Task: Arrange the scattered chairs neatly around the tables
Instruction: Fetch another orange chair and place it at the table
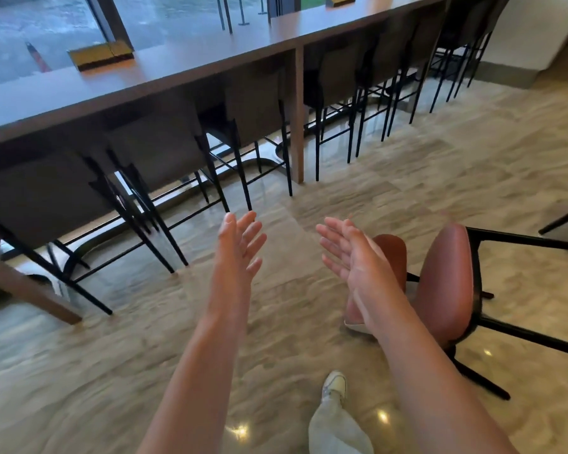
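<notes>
- We see a polished marble-patterned floor [423, 178] in beige and grey below and all round our fingers, glossy enough to reflect lights near our shoe [334, 383].
- Beyond the fingertips runs a long counter table [210, 57] with a smooth dark brown top on flat wooden panel legs, set along large windows [40, 31].
- Under that counter, ahead and to the left of our fingers, stand tall stools [253, 109] with grey-brown curved backs and thin black metal legs, tucked in a row.
- Just behind and to the right of our right fingers lies a chair [446, 283], tipped on its side on the floor; its padded seat and back look like smooth reddish-brown leather, and its black legs stick out to the right.
- Our left hand [240, 244] is raised, fingers straight and slightly spread, holding nothing.
- Our right hand [351, 253] is palm-up, fingers relaxed and spread, touching nothing, in front of the chair.
- Two flat yellow-and-black holders [100, 55] sit on the counter, far beyond our fingertips.
</notes>
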`<state>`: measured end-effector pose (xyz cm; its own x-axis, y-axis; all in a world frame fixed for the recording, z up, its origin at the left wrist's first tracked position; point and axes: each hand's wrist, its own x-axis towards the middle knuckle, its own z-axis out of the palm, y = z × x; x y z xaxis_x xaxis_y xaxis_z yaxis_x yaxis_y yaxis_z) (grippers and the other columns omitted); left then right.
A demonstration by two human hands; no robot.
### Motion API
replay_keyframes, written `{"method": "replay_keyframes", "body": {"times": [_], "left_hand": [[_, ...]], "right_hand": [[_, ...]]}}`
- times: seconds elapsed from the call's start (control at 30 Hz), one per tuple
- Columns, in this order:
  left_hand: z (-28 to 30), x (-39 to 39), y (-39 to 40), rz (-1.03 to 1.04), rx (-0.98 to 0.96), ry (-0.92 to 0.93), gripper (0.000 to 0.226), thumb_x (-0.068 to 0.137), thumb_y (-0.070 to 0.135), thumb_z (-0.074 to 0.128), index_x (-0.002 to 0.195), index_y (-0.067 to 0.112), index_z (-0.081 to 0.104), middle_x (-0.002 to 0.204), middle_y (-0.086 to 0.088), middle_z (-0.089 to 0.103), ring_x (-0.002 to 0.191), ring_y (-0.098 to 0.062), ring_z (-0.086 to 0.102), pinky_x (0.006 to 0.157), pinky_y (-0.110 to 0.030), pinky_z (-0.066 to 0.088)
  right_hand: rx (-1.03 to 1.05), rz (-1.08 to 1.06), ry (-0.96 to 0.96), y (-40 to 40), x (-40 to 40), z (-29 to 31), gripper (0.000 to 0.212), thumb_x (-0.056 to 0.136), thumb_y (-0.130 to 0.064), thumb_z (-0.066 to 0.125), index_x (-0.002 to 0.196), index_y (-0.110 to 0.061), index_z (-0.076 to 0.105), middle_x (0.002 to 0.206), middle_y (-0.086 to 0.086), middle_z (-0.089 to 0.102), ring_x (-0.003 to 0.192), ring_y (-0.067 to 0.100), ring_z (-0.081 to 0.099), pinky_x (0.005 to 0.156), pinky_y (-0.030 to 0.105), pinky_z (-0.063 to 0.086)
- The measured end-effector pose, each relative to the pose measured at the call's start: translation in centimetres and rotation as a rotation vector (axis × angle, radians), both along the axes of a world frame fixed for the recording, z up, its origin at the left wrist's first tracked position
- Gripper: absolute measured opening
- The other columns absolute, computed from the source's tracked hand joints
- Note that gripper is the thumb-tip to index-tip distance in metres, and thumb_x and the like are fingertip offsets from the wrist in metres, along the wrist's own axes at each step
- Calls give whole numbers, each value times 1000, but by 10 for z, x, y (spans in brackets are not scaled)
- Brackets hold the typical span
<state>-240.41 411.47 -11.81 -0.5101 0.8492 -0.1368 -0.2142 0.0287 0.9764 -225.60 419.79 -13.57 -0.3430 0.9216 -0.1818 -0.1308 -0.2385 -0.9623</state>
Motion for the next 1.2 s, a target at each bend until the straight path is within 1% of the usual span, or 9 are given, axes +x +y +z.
{"method": "replay_keyframes", "body": {"times": [0.13,0.3,0.47,0.6,0.7,0.8,0.97,1.1,1.2], "left_hand": [[1,-20,60,17,-17,21,75,82,73,33,141,34,55,139,13,61,124,-3,59,114,-38,37],[21,-53,135,58,-1,73,74,84,74,33,142,35,55,139,16,62,124,-1,59,114,-37,37],[29,-70,196,87,28,83,67,90,72,33,140,36,56,139,17,61,123,1,59,114,-38,38],[26,-80,236,61,7,76,66,88,72,33,139,37,56,137,18,62,123,1,60,114,-38,37],[20,-90,272,21,-23,54,58,101,65,27,141,34,55,139,15,61,123,-2,60,116,-41,36],[12,-99,312,-50,-29,50,58,103,62,24,142,33,54,140,13,60,125,-4,59,116,-41,37],[-2,-130,376,-178,-23,43,66,92,72,30,142,35,55,139,15,61,124,-3,59,115,-41,37],[-7,-166,434,-275,-28,25,72,85,74,32,140,36,57,138,15,61,124,-3,60,116,-42,37],[-5,-190,481,-356,-43,16,70,87,72,31,140,34,57,138,14,62,123,-3,60,116,-42,37]], "right_hand": [[-4,28,17,63,-23,-5,30,105,-42,38,121,-29,61,122,-9,68,122,9,60,108,36,46],[34,93,44,151,-66,19,36,106,-40,38,131,-24,58,129,-6,66,124,9,59,109,37,45],[68,147,35,209,-96,31,41,104,-45,38,135,-25,58,127,-12,67,121,4,60,109,35,46],[40,137,28,240,-105,23,39,105,-43,38,133,-26,58,128,-10,67,122,6,60,110,37,45],[26,88,5,265,-108,16,31,106,-40,38,125,-30,60,126,-10,67,122,7,60,110,39,45],[9,14,-2,296,-112,7,31,106,-39,39,125,-28,60,123,-11,69,121,8,60,110,40,46],[3,-115,-45,342,-134,-1,39,105,-41,39,133,-22,59,124,-10,69,121,7,60,108,38,47],[-16,-233,-44,381,-161,-8,30,105,-41,42,123,-31,63,123,-9,70,121,7,61,109,41,46],[-27,-345,-35,412,-183,-8,37,105,-38,40,131,-21,61,126,-5,69,122,10,61,109,40,47]]}}
